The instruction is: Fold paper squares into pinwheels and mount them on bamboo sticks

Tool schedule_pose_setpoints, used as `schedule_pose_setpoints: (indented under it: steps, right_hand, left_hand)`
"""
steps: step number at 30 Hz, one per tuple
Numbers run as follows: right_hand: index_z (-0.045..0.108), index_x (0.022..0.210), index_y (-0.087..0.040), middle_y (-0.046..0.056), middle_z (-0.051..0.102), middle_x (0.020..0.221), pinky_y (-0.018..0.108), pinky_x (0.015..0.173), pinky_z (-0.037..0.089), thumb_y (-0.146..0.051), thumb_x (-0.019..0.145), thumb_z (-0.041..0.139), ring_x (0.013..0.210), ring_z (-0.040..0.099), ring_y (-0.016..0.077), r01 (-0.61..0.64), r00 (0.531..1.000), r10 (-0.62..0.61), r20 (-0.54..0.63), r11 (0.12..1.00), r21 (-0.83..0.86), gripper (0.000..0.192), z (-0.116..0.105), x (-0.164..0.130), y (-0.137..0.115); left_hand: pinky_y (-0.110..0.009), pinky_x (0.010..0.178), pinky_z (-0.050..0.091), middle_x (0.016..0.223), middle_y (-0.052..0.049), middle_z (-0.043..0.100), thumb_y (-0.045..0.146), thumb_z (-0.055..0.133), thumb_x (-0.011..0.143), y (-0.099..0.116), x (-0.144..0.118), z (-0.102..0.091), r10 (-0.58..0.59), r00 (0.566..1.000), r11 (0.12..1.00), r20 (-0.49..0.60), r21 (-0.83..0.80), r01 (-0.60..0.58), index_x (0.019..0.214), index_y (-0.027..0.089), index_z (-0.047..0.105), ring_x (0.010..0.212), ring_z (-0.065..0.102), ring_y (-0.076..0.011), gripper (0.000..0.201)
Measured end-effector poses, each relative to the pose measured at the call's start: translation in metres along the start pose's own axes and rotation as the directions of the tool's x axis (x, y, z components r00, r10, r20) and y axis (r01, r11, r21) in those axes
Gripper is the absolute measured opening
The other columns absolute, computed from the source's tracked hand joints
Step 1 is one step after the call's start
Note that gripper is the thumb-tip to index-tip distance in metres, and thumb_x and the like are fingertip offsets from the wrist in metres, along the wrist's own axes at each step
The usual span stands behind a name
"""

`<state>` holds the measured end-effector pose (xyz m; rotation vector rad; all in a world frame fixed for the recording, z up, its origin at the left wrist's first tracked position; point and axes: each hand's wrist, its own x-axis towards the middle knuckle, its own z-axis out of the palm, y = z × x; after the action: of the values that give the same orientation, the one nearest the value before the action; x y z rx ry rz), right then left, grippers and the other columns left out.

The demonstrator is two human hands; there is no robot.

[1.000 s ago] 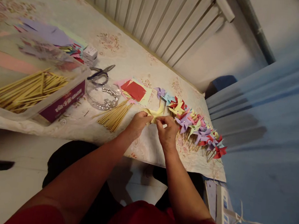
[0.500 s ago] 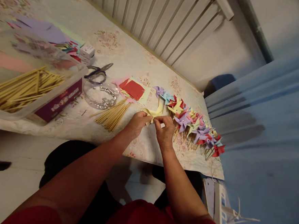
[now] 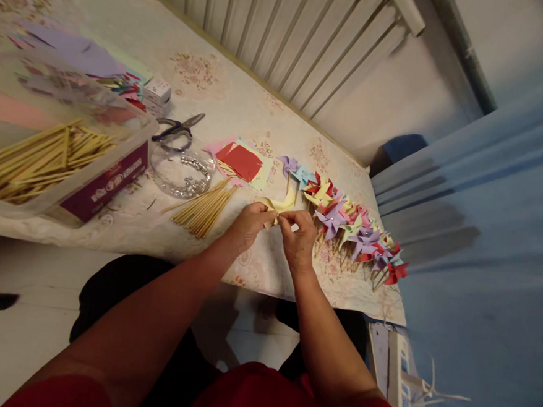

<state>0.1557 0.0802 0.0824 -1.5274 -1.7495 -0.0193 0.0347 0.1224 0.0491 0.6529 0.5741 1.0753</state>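
Both hands meet at the near edge of the table (image 3: 278,114), and from my remote seat I see them pinched together on one yellow pinwheel (image 3: 278,205). My left hand (image 3: 250,224) grips its left side with fingers folded shut on the paper, and my right hand (image 3: 301,238) nips the middle of it between thumb and fingertip, so the paper sits right between the two, low over the tablecloth. Just left of the grip lies a loose bundle of wooden sticks (image 3: 205,209). Just right of it, touching distance from my right knuckles, a row of finished pinwheels (image 3: 351,229) runs away along the table edge in purple, red, green and blue. A little beyond the grip I see a stack of paper squares (image 3: 243,162) with a red one on top. Further left of that stands a clear round dish (image 3: 181,171), with scissors (image 3: 177,129) just behind it. Well off to the left sits a clear tub of sticks (image 3: 46,160), and past it more coloured paper sheets (image 3: 77,53)
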Motion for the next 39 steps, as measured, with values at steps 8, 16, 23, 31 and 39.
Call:
schedule_pose_setpoints:
  steps: [8,16,23,31,39]
  right_hand:
    - [0.065,0.074,-0.021,0.001,0.062,0.073,0.033,0.076,0.042,-0.025,0.088,0.061,0.077,0.055,0.0187,-0.008,1.000,0.008,0.006,1.000,0.008,0.015,-0.0002,0.0005,-0.0010]
    - [0.065,0.075,-0.022,0.001,0.063,0.075,0.033,0.077,0.044,-0.026,0.089,0.060,0.080,0.057,0.0192,-0.047,0.998,0.048,0.036,0.998,-0.037,0.016,-0.0003,0.0003,-0.0005]
    - [0.066,0.076,-0.022,0.002,0.064,0.075,0.033,0.078,0.044,-0.027,0.089,0.060,0.080,0.057,0.0191,-0.033,0.999,0.033,0.037,0.999,-0.010,0.015,-0.0001,-0.0006,0.0009]
    - [0.066,0.075,-0.022,0.001,0.063,0.075,0.032,0.077,0.045,-0.026,0.088,0.061,0.079,0.057,0.0189,-0.062,0.997,0.063,0.038,0.998,-0.017,0.015,0.0007,-0.0005,0.0001]
    - [0.067,0.074,-0.020,0.002,0.065,0.074,0.031,0.074,0.045,-0.022,0.085,0.059,0.076,0.058,0.0184,-0.119,0.988,0.123,0.094,0.992,-0.045,0.014,-0.0014,0.0072,-0.0001]
  left_hand:
    - [-0.025,0.060,0.040,0.059,0.001,0.057,0.035,0.081,0.060,0.0040,-0.0022,0.0028,-0.013,1.000,1.000,-0.025,0.013,0.013,0.062,0.016,0.061,0.059,0.051,-0.0110,0.028]
    - [-0.026,0.062,0.040,0.060,0.001,0.058,0.034,0.080,0.060,0.0023,-0.0024,0.0025,-0.011,0.999,1.000,-0.037,0.023,0.012,0.063,0.017,0.061,0.061,0.052,-0.0121,0.025]
    - [-0.026,0.062,0.041,0.059,0.001,0.058,0.034,0.081,0.059,0.0022,-0.0023,0.0028,-0.017,0.999,1.000,-0.043,0.024,0.018,0.062,0.017,0.061,0.062,0.053,-0.0129,0.026]
    - [-0.025,0.061,0.039,0.061,0.000,0.059,0.035,0.079,0.060,-0.0002,-0.0019,0.0013,-0.009,0.999,0.999,-0.030,0.042,0.010,0.063,0.017,0.061,0.061,0.052,-0.0121,0.026]
    - [-0.024,0.058,0.033,0.059,0.004,0.050,0.027,0.070,0.066,-0.0032,0.0013,0.0020,0.095,0.989,0.970,-0.111,0.232,-0.067,0.062,0.018,0.056,0.059,0.043,-0.0106,0.018]
